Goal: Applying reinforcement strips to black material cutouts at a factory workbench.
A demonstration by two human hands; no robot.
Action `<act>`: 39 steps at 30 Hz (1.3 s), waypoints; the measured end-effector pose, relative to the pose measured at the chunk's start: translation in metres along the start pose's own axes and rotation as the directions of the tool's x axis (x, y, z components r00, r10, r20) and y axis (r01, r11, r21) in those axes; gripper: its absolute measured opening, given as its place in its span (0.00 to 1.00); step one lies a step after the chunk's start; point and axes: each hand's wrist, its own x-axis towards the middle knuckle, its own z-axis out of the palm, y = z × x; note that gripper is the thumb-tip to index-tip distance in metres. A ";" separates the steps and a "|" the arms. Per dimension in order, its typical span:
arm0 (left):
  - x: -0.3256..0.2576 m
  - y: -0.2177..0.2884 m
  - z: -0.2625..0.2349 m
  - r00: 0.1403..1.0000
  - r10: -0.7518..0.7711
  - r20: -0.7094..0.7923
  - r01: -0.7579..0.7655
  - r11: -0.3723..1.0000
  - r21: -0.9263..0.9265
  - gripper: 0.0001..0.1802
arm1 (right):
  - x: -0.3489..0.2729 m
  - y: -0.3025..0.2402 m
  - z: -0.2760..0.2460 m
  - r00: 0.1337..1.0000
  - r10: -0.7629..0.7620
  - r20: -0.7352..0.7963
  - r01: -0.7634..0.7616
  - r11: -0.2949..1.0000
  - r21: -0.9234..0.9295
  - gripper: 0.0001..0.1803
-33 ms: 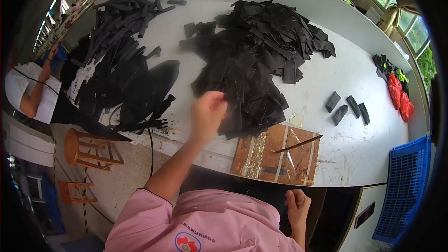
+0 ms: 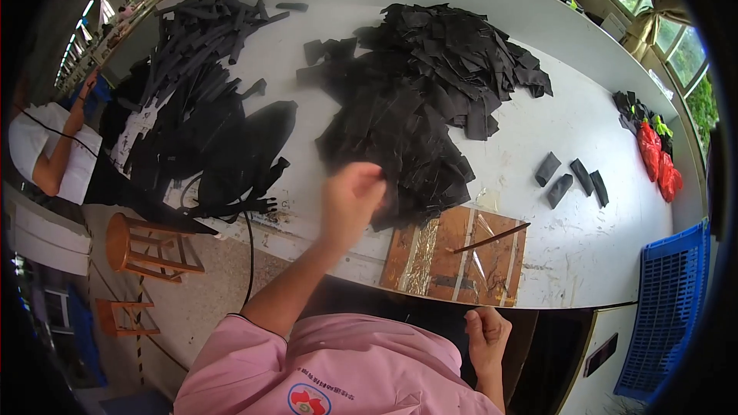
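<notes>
My left hand (image 2: 350,206) is over the near left edge of a large pile of black fabric pieces (image 2: 400,123). Its fingers are bent together in a pinch, slightly blurred, and whatever they grip cannot be made out. Low at the table's front edge is my right hand (image 2: 488,336), its fingers curled closed with the thumb on top; anything inside is hidden. Between the hands, a brown board (image 2: 442,250) with clear tape strips lies at the front edge, and a thin dark stick (image 2: 492,237) rests across it.
Black strips (image 2: 204,27) and larger dark cloth parts (image 2: 261,134) cover the table's left. Several small folded black pieces (image 2: 560,190) lie at right. Red bags (image 2: 650,150) sit by the wall, a blue crate (image 2: 663,307) at the right edge. Another person (image 2: 58,146) works far left, near wooden stools (image 2: 119,240).
My left hand has shifted slightly nearer to me and to the right along the pile's edge. My right hand has moved up and left a touch.
</notes>
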 end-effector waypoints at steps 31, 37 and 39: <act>-0.079 -0.007 0.059 0.947 0.320 0.004 -0.319 0.945 0.073 0.08 | 0.065 -0.029 0.050 0.955 -0.011 0.295 -0.236 0.573 0.785 0.10; -0.082 0.002 0.048 0.521 0.190 0.832 0.819 0.163 -0.550 0.18 | 0.054 -0.035 0.041 0.976 -0.108 0.187 -0.105 0.520 0.847 0.10; -0.077 0.018 0.036 0.549 0.153 0.822 0.694 0.465 -0.550 0.19 | 0.055 -0.041 0.042 0.986 -0.142 0.090 -0.010 0.485 0.875 0.11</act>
